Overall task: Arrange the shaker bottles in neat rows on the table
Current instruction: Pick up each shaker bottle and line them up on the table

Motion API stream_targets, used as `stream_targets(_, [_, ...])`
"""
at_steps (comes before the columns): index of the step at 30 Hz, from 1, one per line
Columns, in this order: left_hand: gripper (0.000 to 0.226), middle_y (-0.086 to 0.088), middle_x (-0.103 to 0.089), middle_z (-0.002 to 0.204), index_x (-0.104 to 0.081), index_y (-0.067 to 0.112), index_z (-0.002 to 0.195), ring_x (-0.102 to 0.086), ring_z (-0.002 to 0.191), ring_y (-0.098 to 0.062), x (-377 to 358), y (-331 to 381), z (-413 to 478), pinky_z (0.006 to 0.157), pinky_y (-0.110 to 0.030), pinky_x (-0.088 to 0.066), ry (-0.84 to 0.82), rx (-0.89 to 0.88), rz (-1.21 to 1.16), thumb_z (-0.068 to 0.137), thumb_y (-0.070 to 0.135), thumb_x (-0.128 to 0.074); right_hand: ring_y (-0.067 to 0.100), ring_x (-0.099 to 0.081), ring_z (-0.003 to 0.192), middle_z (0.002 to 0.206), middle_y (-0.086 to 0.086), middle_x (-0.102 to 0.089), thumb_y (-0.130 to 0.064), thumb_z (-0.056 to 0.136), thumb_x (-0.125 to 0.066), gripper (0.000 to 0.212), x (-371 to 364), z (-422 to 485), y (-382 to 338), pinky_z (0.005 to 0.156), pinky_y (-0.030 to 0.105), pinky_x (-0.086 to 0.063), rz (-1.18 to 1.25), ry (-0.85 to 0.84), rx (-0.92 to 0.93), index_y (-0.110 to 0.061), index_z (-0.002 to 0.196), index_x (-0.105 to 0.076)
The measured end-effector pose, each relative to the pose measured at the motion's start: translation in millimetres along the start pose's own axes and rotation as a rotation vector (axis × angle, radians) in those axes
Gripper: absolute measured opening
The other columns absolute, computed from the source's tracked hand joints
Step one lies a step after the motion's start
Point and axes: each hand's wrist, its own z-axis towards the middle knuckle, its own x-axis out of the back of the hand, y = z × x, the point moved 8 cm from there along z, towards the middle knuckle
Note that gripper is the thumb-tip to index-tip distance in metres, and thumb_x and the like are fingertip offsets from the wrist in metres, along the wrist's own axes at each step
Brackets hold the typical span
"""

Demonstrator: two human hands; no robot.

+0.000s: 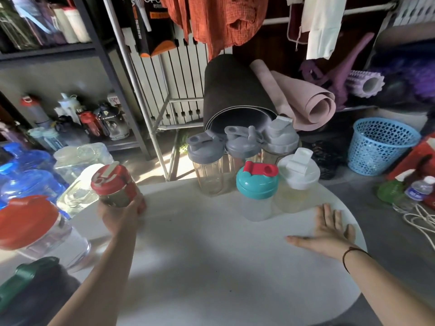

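On the round white table (211,255), three grey-lidded clear shaker bottles stand in a back row: one at the left (207,161), one in the middle (242,147) and one at the right (280,137). In front of them stand a teal-lidded shaker with a red cap (257,191) and a white-lidded shaker (297,180). My left hand (120,215) grips a red-lidded shaker bottle (115,184), tilted, above the table's left part. My right hand (327,234) lies flat and open on the table's right side, below the white-lidded shaker.
At the near left stand a clear bottle with a large red lid (35,229) and a dark bottle with a green lid (26,278). Blue water jugs (26,177) and clear containers (80,158) sit left of the table. Rolled mats (237,95) and a blue basket (381,147) lie behind.
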Motion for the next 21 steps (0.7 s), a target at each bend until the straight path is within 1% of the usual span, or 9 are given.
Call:
stream_targets(2, [0.071, -0.01, -0.062, 0.118, -0.05, 0.008, 0.124, -0.061, 0.101, -0.024, -2, 6, -13, 0.08, -0.028, -0.044, -0.025, -0.043, 0.001, 0.065, 0.018, -0.087, 0.022, 0.028, 0.146, 0.157, -0.002, 0.032, -0.092, 0.056, -0.049, 0.139, 1, -1, 0, 0.119, 0.049, 0.008, 0.003, 0.001, 0.001, -0.019, 0.151, 0.021])
stream_targets(4, [0.065, -0.005, -0.06, 0.106, -0.05, 0.012, 0.118, -0.06, 0.096, -0.022, -11, 13, -35, 0.078, -0.028, -0.042, -0.085, -0.099, 0.001, 0.065, 0.02, -0.087, 0.023, 0.028, 0.146, 0.157, -0.002, 0.032, -0.092, 0.056, -0.049, 0.139, 1, -2, -1, 0.119, 0.049, 0.008, 0.003, 0.0, 0.004, -0.019, 0.151, 0.021])
stream_targets(7, [0.073, -0.004, -0.06, 0.1, -0.048, 0.011, 0.117, -0.059, 0.085, -0.021, -36, 15, -79, 0.069, -0.023, -0.044, -0.273, -0.163, -0.037, 0.056, 0.025, -0.086, 0.023, 0.027, 0.146, 0.157, -0.002, 0.032, -0.092, 0.056, -0.048, 0.139, 1, -3, 0, 0.119, 0.049, 0.008, -0.001, 0.0, 0.008, -0.018, 0.151, 0.021])
stream_targets(9, [0.075, -0.006, -0.063, 0.099, -0.05, 0.014, 0.115, -0.06, 0.08, -0.019, -55, 15, -108, 0.066, -0.024, -0.048, -0.397, -0.203, -0.053, 0.05, 0.031, -0.083, 0.023, 0.028, 0.146, 0.157, -0.002, 0.032, -0.092, 0.055, -0.049, 0.14, 1, -2, 0, 0.119, 0.049, 0.008, 0.002, 0.001, 0.009, -0.018, 0.152, 0.021])
stream_targets(12, [0.075, -0.006, -0.066, 0.104, -0.05, 0.024, 0.113, -0.064, 0.088, -0.02, -83, 13, -143, 0.073, -0.032, -0.054, -0.54, -0.213, -0.059, 0.047, 0.039, -0.081, 0.022, 0.028, 0.146, 0.157, -0.003, 0.032, -0.094, 0.052, -0.048, 0.143, 1, -1, 2, 0.119, 0.049, 0.008, 0.007, 0.011, 0.005, -0.02, 0.152, 0.021])
stream_targets(15, [0.077, -0.003, -0.066, 0.11, -0.049, 0.027, 0.116, -0.066, 0.096, -0.017, -106, 13, -160, 0.08, -0.031, -0.056, -0.623, -0.208, -0.033, 0.048, 0.038, -0.081, 0.022, 0.028, 0.146, 0.157, -0.003, 0.032, -0.095, 0.05, -0.047, 0.143, 1, 0, 2, 0.119, 0.049, 0.009, 0.01, 0.012, 0.004, -0.02, 0.151, 0.022])
stream_targets(18, [0.081, 0.0, -0.063, 0.115, -0.047, 0.025, 0.121, -0.064, 0.099, -0.011, -119, 12, -164, 0.083, -0.029, -0.055, -0.637, -0.194, 0.001, 0.049, 0.034, -0.084, 0.022, 0.028, 0.145, 0.157, -0.002, 0.033, -0.095, 0.049, -0.047, 0.145, 1, 2, 3, 0.119, 0.05, 0.01, 0.013, 0.012, 0.008, -0.019, 0.151, 0.023])
stream_targets(20, [0.083, 0.001, -0.062, 0.118, -0.046, 0.023, 0.125, -0.064, 0.1, -0.012, -124, 10, -162, 0.084, -0.029, -0.055, -0.62, -0.191, 0.03, 0.053, 0.032, -0.085, 0.022, 0.029, 0.145, 0.157, -0.002, 0.033, -0.095, 0.05, -0.048, 0.145, 0, 2, 3, 0.118, 0.049, 0.01, 0.018, 0.01, 0.01, -0.019, 0.151, 0.023])
stream_targets(21, [0.085, 0.001, -0.061, 0.119, -0.045, 0.023, 0.126, -0.063, 0.101, -0.014, -125, 9, -162, 0.085, -0.03, -0.055, -0.61, -0.198, 0.044, 0.053, 0.035, -0.085, 0.022, 0.029, 0.145, 0.157, -0.002, 0.033, -0.094, 0.05, -0.048, 0.145, 0, 2, 3, 0.118, 0.049, 0.01, 0.021, 0.009, 0.012, -0.019, 0.151, 0.023])
